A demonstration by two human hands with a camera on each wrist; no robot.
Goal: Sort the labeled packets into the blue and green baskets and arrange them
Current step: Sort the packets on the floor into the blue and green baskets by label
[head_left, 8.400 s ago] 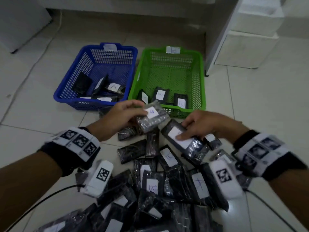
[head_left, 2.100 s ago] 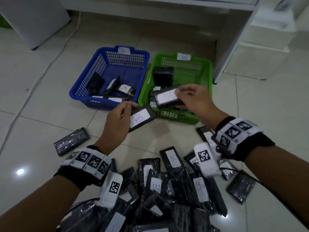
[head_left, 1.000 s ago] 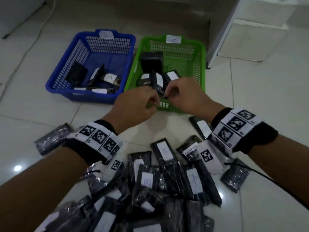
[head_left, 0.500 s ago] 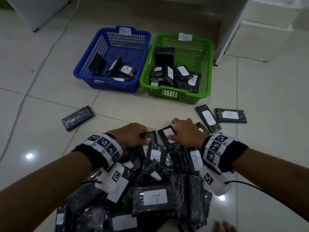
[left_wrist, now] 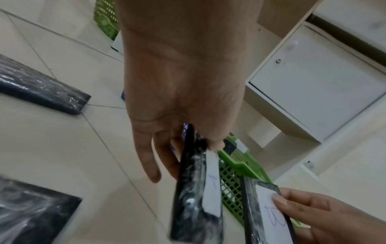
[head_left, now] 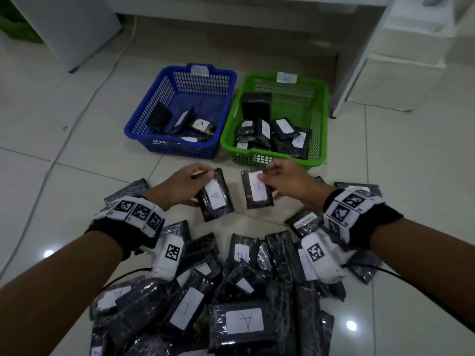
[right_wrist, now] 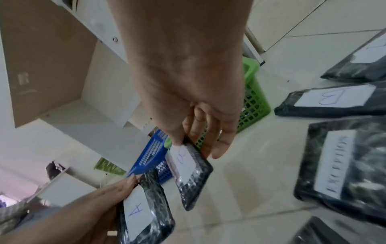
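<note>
My left hand (head_left: 191, 182) pinches a black packet labelled A (head_left: 215, 195) by its top edge, above the floor in front of the baskets. The same A packet (left_wrist: 198, 189) hangs from the thumb and fingers in the left wrist view. My right hand (head_left: 281, 179) holds a black packet labelled B (head_left: 257, 190), thumb on its white label; this B packet (right_wrist: 188, 166) also shows in the right wrist view. The blue basket (head_left: 180, 147) and the green basket (head_left: 318, 124) stand side by side just beyond both hands, each with several packets inside.
A heap of black labelled packets (head_left: 231, 291) covers the floor under my forearms. One packet reads EXCEPTION (head_left: 304, 222) near my right wrist. A loose packet (head_left: 128, 190) lies left. White cabinets (head_left: 401, 80) stand behind right, a cable (head_left: 97, 86) runs across the left floor.
Half a second ago both hands were down on the heap. Now each has lifted a packet, the left one A and the right one B, towards the baskets.
</note>
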